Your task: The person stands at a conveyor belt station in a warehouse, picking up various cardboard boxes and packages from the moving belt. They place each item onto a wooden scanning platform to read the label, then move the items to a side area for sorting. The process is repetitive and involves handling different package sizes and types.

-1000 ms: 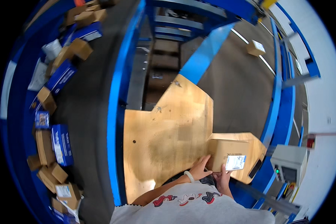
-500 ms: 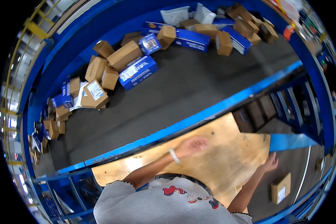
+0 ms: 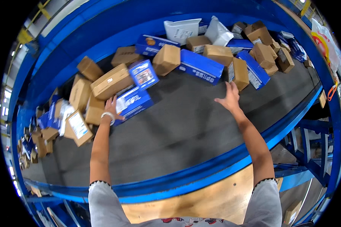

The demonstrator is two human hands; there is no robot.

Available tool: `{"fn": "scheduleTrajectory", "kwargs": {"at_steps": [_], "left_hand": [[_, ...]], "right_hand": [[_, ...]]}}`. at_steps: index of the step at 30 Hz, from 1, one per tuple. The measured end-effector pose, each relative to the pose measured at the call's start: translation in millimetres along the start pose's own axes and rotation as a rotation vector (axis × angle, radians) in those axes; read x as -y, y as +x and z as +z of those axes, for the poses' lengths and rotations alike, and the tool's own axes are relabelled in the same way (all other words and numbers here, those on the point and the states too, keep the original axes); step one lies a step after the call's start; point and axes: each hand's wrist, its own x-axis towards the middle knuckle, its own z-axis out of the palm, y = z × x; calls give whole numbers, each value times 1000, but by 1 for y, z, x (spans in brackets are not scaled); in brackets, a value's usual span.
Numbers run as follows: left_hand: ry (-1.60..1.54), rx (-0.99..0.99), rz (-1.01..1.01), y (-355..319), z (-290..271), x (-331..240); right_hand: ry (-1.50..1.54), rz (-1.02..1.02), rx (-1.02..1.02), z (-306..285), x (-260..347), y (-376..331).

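My left hand (image 3: 113,108), with a white band at the wrist, lies with fingers spread against the left end of a long blue box (image 3: 134,103) on the dark conveyor belt (image 3: 174,128). A smaller blue box (image 3: 144,74) rests at that box's far side, next to a long brown carton (image 3: 111,81). Over the belt on the right, my right hand (image 3: 229,97) is open, its fingertips close to a brown box (image 3: 238,73); whether they touch it I cannot tell. Left of that box lies another long blue box (image 3: 202,66).
White mailer bags (image 3: 182,30) and several more cartons are heaped along the belt's far blue wall. A blue rail (image 3: 193,184) edges the near side, with a wooden board (image 3: 201,204) below it. A plastic bag (image 3: 325,44) hangs at the right.
Both hands have moved from over the wooden board and the lower right out across the belt to the parcels. The view has shifted toward the belt, which now looks nearer.
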Motion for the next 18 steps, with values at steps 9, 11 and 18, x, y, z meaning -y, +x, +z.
{"fn": "scheduleTrajectory", "kwargs": {"at_steps": [9,11,18], "left_hand": [[64,13,-28,-48,57,-77],[12,191,-51,-106,62,-104],[56,323,-65,-216,48,-228]], "right_hand": [[-376,-117,267,85,10,201],[-453,-118,454,94,14,198],[588,329,682,20,-47,129]]}}
